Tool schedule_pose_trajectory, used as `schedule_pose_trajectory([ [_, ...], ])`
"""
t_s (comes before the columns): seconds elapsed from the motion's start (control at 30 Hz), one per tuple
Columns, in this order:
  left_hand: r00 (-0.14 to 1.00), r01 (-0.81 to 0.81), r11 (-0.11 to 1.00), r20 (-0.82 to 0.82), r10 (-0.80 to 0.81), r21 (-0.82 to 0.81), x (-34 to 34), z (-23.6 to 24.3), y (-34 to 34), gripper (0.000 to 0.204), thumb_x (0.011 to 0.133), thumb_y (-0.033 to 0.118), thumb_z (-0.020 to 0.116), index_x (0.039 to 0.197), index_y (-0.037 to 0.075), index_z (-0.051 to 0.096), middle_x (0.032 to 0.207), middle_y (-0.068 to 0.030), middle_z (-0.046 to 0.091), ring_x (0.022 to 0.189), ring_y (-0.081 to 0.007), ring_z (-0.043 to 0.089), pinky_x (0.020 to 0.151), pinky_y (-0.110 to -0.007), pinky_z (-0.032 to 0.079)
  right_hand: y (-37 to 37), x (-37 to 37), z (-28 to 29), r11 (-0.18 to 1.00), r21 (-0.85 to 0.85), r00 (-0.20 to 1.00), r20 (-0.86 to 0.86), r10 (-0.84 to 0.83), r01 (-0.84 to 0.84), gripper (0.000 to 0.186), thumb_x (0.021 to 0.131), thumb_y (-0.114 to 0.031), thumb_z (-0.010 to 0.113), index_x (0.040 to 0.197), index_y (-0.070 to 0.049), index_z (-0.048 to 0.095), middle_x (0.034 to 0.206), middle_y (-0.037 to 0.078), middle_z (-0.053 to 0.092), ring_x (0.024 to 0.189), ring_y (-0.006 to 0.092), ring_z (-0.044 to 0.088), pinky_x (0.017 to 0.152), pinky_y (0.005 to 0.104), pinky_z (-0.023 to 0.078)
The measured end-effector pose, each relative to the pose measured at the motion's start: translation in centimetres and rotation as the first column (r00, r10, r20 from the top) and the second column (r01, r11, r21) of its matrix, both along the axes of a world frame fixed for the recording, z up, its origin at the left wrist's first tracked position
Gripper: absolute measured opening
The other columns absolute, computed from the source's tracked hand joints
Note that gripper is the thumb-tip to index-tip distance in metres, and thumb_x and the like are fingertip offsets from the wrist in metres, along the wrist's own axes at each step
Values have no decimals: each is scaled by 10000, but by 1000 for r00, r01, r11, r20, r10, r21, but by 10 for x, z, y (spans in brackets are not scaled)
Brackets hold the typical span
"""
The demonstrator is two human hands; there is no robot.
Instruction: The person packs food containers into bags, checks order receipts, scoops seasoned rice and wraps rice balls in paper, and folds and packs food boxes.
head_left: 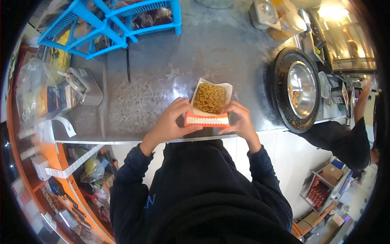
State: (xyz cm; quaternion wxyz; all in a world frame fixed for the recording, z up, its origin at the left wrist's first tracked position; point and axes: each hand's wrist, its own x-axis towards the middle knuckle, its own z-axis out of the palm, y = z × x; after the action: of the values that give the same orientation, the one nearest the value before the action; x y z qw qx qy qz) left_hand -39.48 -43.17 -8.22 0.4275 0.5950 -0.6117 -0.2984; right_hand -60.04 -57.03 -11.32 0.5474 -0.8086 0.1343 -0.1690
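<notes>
A paper food box [207, 120] filled with brown noodles [210, 98] is held at the near edge of the metal counter. Its front side is orange-red with a white teeth-like pattern, and its pale inner walls show around the noodles. My left hand [172, 122] grips the box's left side, thumb along the front and fingers behind. From the right, my right hand [240, 120] holds the other side, fingers curled at the far corner and thumb near the lower front. The top of the box is uncovered.
Right of the box, a steel bowl [302, 91] with food bits sits in a round black rim. Blue plastic baskets [118, 24] hold bagged items at far left. A grey tape dispenser [87, 87] and paper-strip printer [42, 166] stand left. A person in black [345, 138] is at right.
</notes>
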Motion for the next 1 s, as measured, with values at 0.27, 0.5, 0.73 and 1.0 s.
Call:
schedule_pose_trajectory([
  [0.27,909,-388,917,-129,397,93,-22,-28,-27,340,719,256,740,793,34,492,870,-89,427,822,-228,436,742,-296,367,14,13,-17,775,-145,783,-4,-622,615,333,646,-193,758,810,-20,526,923,104,503,903,235,489,764,331,405],
  [0.5,406,-479,725,-607,683,496,-19,-91,-78,271,900,269,537,787,30,478,811,-20,443,747,-95,415,677,-243,371,0,56,-56,674,246,712,-118,-693,697,263,821,-177,616,988,-28,477,1134,128,483,1062,229,414,928,343,312],
  [0.73,570,-701,613,-230,788,363,-20,-101,-59,263,871,248,561,744,38,468,658,-66,455,627,-165,455,604,-298,382,1,67,-58,605,641,821,-72,-566,473,308,860,-150,557,1115,-25,438,1119,138,487,1038,213,453,919,336,336],
  [1.0,502,-829,535,-203,841,164,2,-99,-14,538,834,293,610,1185,-18,347,873,-123,475,829,-240,469,703,-365,408,51,109,-50,876,50,869,-162,-467,480,217,895,-172,505,1018,4,538,999,138,549,965,265,508,878,349,372],
])
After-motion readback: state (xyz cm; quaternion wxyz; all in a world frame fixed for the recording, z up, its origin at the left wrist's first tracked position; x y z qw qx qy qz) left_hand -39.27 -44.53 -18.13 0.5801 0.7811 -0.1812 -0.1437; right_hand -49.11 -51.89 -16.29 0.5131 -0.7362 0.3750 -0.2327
